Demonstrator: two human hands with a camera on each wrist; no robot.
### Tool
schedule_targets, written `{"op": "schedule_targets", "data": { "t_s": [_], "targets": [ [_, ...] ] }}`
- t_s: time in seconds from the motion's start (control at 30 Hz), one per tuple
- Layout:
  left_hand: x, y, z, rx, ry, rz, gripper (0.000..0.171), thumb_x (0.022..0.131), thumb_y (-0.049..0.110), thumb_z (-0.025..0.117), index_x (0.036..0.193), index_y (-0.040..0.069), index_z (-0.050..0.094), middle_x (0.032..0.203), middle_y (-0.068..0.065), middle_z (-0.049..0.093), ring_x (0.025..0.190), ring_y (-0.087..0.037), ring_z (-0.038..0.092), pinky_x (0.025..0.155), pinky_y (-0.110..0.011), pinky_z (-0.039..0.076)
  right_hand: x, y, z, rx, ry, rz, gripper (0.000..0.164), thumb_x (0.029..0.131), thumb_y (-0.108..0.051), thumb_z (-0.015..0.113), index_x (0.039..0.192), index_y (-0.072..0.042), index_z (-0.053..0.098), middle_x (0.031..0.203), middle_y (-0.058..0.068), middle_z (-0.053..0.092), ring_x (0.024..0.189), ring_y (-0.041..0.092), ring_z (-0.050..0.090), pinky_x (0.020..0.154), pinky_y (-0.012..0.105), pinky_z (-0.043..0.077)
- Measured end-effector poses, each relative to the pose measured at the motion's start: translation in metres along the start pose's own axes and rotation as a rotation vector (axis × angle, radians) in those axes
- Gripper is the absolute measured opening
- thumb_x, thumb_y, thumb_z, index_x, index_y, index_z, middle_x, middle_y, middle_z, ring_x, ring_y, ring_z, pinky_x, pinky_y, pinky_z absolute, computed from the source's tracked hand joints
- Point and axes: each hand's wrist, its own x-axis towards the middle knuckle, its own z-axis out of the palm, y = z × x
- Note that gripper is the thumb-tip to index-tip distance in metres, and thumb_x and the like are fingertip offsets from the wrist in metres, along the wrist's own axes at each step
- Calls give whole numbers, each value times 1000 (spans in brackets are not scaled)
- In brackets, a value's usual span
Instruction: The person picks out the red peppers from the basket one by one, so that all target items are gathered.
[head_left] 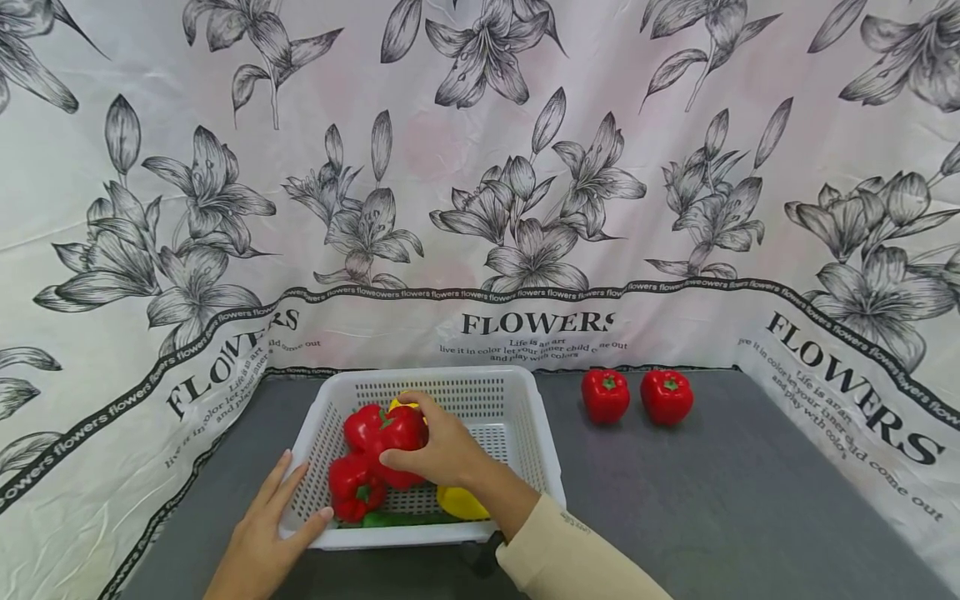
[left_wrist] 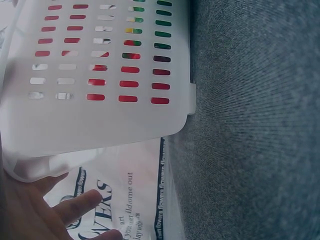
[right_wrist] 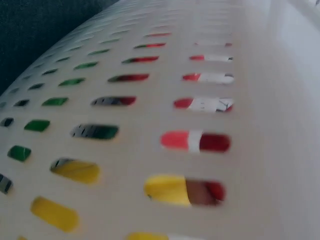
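In the head view a white perforated plastic basket (head_left: 420, 533) stands on a dark grey surface. My right hand (head_left: 442, 450) reaches into it and grips a red bell pepper (head_left: 403, 432) between thumb and fingers. Two other red bell peppers lie beside it, one behind (head_left: 362, 425) and one in front (head_left: 354, 490). My left hand (head_left: 266, 533) rests at the basket's front left corner, its fingers spread and fairly straight, thumb by the rim; the left wrist view shows these fingers (left_wrist: 80, 205) beside the basket wall (left_wrist: 95, 125). The right wrist view shows mostly the slotted wall (right_wrist: 150, 115).
Inside the basket are a yellow vegetable (head_left: 460, 503) under my right forearm, another yellow piece (head_left: 407, 400) behind the peppers, and a long green vegetable (head_left: 405, 518). Two red bell peppers, left (head_left: 605, 396) and right (head_left: 667, 397), sit right of the basket. A flower-printed curtain (head_left: 525, 250) hangs behind.
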Motion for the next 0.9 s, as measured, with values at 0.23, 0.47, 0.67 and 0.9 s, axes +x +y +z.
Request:
{"op": "schedule_targets", "data": {
  "t_s": [0.23,0.47,0.67,0.9],
  "targets": [
    [1,-2,1,-2,18,11,75,88,48,67,145,6,43,157,-12,21,131,-44,32,90,-71,33,-9,-12,-11,63,-17,-44,74,74,-28,81,139,-23,45,123,-2,55,108,21,53,73,33,56],
    [1,-2,0,-5,9,13,75,88,47,67,145,6,43,157,-12,21,131,-45,31,91,-72,31,-23,-15,-24,166,-2,-83,69,76,-29,80,137,-32,46,125,-5,52,111,23,50,73,33,55],
    [1,-1,-2,3,6,18,74,88,46,67,146,6,42,157,-12,20,130,-46,32,91,-73,31,-33,-16,-37,260,-16,-192,66,81,-27,77,139,-28,45,130,-2,50,113,25,51,76,34,55],
    [2,1,-2,15,-22,-14,76,89,49,64,147,7,41,157,-13,18,131,-47,30,91,-73,30,-46,-12,-52,288,-20,-282,67,84,-24,75,142,-21,43,132,2,49,112,26,52,79,38,54]
  ]
}}
